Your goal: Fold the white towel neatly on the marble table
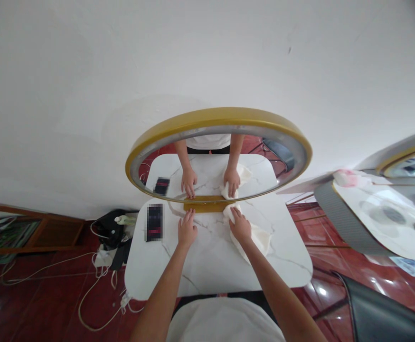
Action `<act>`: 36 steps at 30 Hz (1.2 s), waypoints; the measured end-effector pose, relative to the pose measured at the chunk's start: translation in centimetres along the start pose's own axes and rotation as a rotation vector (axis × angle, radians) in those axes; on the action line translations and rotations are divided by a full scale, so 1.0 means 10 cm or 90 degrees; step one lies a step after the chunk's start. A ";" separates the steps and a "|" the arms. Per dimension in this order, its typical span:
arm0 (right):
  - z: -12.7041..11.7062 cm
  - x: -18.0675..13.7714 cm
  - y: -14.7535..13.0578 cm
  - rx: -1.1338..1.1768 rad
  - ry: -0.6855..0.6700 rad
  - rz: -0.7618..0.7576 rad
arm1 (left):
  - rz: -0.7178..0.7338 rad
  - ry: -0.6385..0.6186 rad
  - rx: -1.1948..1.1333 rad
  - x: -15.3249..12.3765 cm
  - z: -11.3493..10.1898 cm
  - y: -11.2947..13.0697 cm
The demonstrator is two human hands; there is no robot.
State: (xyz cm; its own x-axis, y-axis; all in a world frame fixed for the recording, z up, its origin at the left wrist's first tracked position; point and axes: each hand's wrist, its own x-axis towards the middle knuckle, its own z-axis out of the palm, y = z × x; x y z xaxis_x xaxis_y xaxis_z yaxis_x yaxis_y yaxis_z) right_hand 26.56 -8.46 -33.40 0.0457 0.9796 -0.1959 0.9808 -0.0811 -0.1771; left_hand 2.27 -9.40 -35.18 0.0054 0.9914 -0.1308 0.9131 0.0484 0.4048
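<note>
A round mirror (218,111) with a gold frame stands upright on a gold base (205,207). My left hand (187,229) lies at the left end of that base, its fingers stretched forward and their tips touching the gold edge. At the base's right end, my right hand (241,227) presses a bunched part of a white cloth (259,237) against it. The rest of the cloth spreads over the tabletop beneath my right wrist. Both hands and the cloth also appear reflected in the mirror glass.
The white marbled table (289,256) stands against a white wall. A phone (154,222) lies at its left. Cables and a black bag (110,227) are on the red floor. To the right are a black chair (381,304) and a second white table (367,194) with things on it.
</note>
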 end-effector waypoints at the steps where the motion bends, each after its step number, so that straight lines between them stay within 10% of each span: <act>1: 0.01 -0.01 -0.07 -0.004 -0.005 -0.010 | 0.000 -0.001 -0.001 0.00 0.00 0.00; 13: 0.09 -0.05 -1.00 0.028 -0.097 -0.192 | 0.025 -0.005 0.024 0.02 -0.06 -0.02; 29: 0.16 -0.04 -0.92 0.050 -0.097 -0.206 | -0.037 0.092 0.180 -0.09 -0.28 -0.62; 36: 0.24 -0.08 -0.97 0.099 -0.068 -0.184 | 0.069 0.139 0.067 -0.17 -0.07 -0.46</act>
State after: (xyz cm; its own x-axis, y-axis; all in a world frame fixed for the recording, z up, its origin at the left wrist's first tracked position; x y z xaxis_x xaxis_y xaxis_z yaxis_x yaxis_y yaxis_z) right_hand 16.59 -8.96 -33.88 -0.2579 0.9421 -0.2142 0.9096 0.1620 -0.3827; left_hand -2.23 -11.20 -36.17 0.0281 0.9934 0.1115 0.9495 -0.0614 0.3078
